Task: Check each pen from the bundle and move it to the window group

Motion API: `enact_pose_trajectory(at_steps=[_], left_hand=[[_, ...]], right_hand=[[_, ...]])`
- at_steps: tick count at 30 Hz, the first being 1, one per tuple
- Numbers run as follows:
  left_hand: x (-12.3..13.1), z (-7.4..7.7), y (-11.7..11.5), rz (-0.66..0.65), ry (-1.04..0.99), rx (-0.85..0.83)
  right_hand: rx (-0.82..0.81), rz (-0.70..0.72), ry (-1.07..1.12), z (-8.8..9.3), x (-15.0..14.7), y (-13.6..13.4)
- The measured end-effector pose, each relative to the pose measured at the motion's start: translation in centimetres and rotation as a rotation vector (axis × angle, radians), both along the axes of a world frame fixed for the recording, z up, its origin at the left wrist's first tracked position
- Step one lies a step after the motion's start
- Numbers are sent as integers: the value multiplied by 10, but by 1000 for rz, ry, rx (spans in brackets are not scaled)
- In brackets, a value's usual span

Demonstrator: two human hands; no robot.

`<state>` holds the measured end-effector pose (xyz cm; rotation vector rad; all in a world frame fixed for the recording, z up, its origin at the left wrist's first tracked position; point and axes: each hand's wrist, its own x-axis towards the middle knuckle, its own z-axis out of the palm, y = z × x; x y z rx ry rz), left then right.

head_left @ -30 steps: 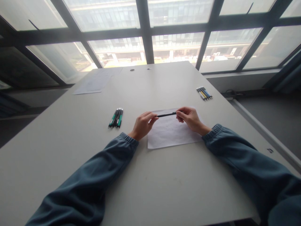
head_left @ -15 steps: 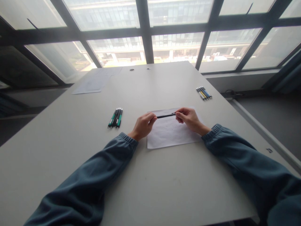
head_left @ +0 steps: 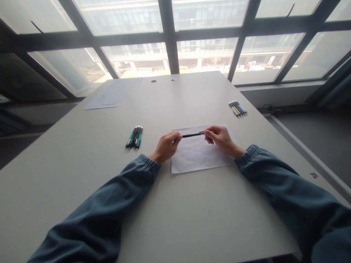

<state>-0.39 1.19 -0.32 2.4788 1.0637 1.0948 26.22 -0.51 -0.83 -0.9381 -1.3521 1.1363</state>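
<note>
- My left hand (head_left: 166, 147) pinches one end of a black pen (head_left: 193, 134), fingers closed on it.
- My right hand (head_left: 219, 138) grips the other end, fingers bunched near the clip.
- The pen lies nearly level between them, over the upper part of a white paper sheet (head_left: 199, 157).
- That sheet's near edge sits well apart from the front edge of the white tabletop (head_left: 175, 219), leaving my sleeves (head_left: 137, 182) room to shift.
- Left of my left hand, near it, lie green-and-black pens (head_left: 134, 137).
- Farther off, white, yellow and blue pens (head_left: 238, 109) lie near the tabletop's right edge.
- More paper (head_left: 101, 96) reaches the far left edge, before the windows (head_left: 207, 54).
</note>
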Motion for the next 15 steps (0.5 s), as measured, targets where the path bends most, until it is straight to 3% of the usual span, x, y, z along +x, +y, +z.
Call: enact_pose_trajectory(at_steps=[15], left_hand=[[-2, -6, 3, 69, -85, -83]], right_hand=[[107, -97, -18, 1, -2, 2]])
